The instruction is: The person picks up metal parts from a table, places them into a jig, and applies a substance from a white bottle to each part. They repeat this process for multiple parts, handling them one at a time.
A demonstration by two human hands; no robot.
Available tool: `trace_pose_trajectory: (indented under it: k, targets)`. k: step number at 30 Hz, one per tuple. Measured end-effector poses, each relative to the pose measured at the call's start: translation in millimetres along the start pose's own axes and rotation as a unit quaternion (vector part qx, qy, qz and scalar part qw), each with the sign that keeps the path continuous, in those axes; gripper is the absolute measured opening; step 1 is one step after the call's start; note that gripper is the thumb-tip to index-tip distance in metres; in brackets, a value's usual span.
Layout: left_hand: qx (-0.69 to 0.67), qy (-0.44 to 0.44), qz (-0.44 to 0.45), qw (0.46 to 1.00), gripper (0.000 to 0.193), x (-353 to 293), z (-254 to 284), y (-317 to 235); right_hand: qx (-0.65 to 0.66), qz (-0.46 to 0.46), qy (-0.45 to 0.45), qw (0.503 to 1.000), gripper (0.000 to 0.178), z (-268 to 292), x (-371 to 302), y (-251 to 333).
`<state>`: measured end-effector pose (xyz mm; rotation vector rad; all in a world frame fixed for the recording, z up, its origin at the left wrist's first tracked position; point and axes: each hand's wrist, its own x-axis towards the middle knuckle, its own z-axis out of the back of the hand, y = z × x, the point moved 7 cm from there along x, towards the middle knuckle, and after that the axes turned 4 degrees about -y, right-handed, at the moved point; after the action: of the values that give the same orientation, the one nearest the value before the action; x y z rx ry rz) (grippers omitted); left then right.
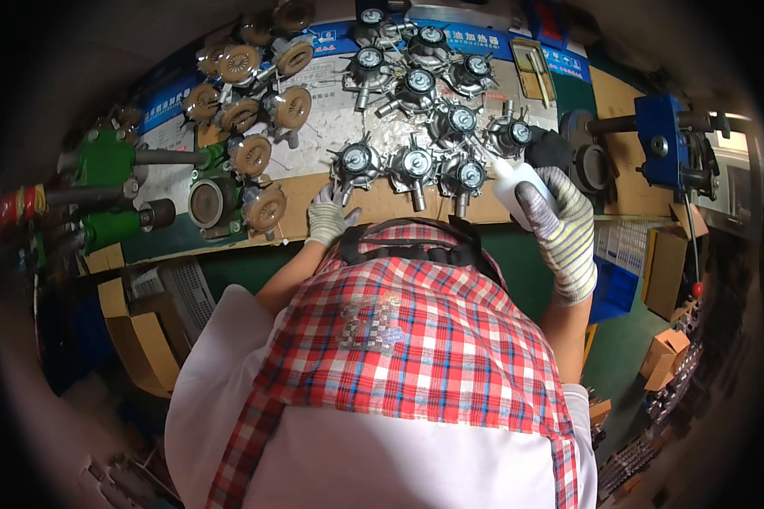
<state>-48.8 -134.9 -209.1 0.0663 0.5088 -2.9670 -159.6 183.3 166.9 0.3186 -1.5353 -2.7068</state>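
Observation:
In my gloved right hand is a white squeeze bottle, tilted so its narrow nozzle points up and left over the metal housings. The nozzle tip is close to a round-faced metal housing in the front row; I cannot tell if it touches. My left hand, also gloved, rests at the table's front edge with thumb and fingers apart. Its fingertips are by the pipe stub of the leftmost front housing. Another housing stands between these two, and several more spread behind.
Several brown disc-shaped parts with clear rims stand at the left. Beside them is a green clamping fixture. A blue fixture stands at the right, near a dark ring-shaped part. A shallow tray lies at the back.

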Motion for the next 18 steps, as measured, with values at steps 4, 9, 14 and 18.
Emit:
trace_pose_trajectory:
  k: [4,9,14,18]
  targets:
    - [0.035,0.046,0.118,0.991,0.051,41.8,1.8,-5.5,-0.007,0.013,0.04,0.999,0.034,-9.1,7.2,9.2]
    - [-0.057,0.088,0.194,0.975,0.043,72.3,-0.9,9.3,0.006,0.07,0.073,0.995,0.038,-10.9,18.2,12.3]
    - [-0.32,0.052,0.149,0.934,0.048,57.5,84.0,-3.8,-0.034,0.118,0.127,0.984,0.037,-7.2,27.1,17.8]
    - [-0.308,0.127,0.112,0.936,0.049,24.6,228.0,-72.7,-0.036,0.159,0.177,0.971,0.038,-24.8,25.3,33.1]
